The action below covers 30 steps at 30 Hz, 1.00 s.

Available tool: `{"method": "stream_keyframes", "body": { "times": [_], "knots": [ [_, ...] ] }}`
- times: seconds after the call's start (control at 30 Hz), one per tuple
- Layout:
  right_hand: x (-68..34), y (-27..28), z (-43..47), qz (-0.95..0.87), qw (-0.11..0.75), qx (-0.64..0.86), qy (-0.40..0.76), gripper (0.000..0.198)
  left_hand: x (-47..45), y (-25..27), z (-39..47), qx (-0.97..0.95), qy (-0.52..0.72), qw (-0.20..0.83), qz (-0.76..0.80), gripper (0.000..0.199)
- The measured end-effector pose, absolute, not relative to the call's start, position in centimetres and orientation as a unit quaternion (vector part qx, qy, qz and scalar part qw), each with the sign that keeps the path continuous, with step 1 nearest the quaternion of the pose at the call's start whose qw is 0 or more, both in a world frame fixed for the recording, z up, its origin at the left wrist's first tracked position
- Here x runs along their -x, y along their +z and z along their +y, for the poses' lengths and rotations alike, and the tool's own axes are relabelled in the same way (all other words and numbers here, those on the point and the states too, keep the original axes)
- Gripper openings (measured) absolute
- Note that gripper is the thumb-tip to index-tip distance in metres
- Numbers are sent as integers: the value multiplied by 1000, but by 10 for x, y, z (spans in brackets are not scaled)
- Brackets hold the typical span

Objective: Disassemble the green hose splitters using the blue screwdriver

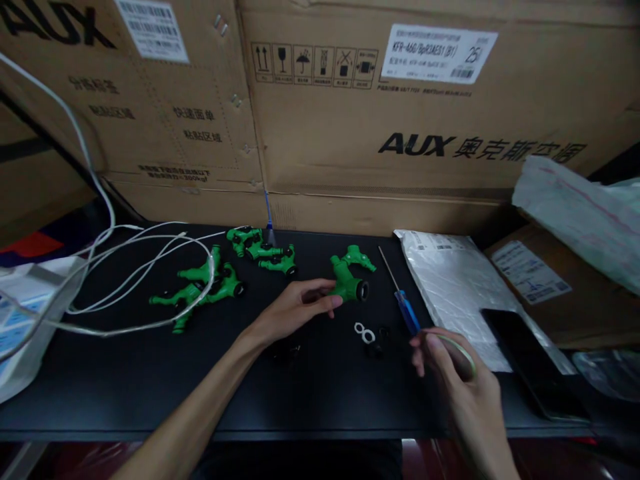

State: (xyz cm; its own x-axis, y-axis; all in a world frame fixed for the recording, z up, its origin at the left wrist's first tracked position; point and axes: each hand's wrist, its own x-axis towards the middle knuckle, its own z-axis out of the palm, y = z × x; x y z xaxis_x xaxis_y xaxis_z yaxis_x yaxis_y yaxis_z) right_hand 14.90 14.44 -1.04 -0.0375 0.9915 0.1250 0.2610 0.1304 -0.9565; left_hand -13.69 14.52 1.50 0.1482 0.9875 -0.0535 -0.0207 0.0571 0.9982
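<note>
My left hand (305, 301) pinches a green branched plastic fitting (344, 277) with a dark round opening at its lower right end, just over the black table. My right hand (457, 373) is curled at the front right, around a dark round thing with a pale green rim (465, 353); its kind I cannot make out. Close to those fingertips lies a screwdriver (407, 312) with a blue handle, its shaft pointing away. Two white rings (368, 336) lie between my hands, with small black parts (375, 351) beside them.
More green fittings (200, 290) lie at the left, near looped white cables (140, 327). A smaller green group (260, 250) sits farther back. On the right are a silvery padded mailer (450, 287) and a black phone (533, 363). Large cardboard boxes (325, 147) wall off the back.
</note>
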Motion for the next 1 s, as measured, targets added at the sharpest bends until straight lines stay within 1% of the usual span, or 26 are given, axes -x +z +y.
{"method": "stream_keyframes", "body": {
  "times": [0.13, 0.3, 0.4, 0.5, 0.77, 0.9, 1.0],
  "knots": [
    [-178, -34, 136, -706, 374, 540, 265, 32, 140, 13, 145, -522, 443, 549, 479, 41],
    [-188, -52, 138, -802, 294, 492, 171, 44, 140, 12, 141, -531, 421, 550, 488, 44],
    [-188, -53, 142, -858, 244, 445, 81, 44, 142, 9, 139, -533, 414, 536, 508, 49],
    [-188, -53, 143, -895, 199, 399, -7, 41, 143, 6, 139, -538, 411, 523, 518, 50],
    [-192, -55, 143, -899, 185, 396, -4, 44, 145, 8, 138, -528, 408, 541, 512, 47],
    [-193, -58, 144, -895, 207, 394, 8, 43, 146, 12, 138, -524, 409, 550, 505, 42],
    [-195, -59, 142, -892, 221, 394, 21, 49, 146, 17, 137, -515, 416, 577, 478, 39]
  ]
}}
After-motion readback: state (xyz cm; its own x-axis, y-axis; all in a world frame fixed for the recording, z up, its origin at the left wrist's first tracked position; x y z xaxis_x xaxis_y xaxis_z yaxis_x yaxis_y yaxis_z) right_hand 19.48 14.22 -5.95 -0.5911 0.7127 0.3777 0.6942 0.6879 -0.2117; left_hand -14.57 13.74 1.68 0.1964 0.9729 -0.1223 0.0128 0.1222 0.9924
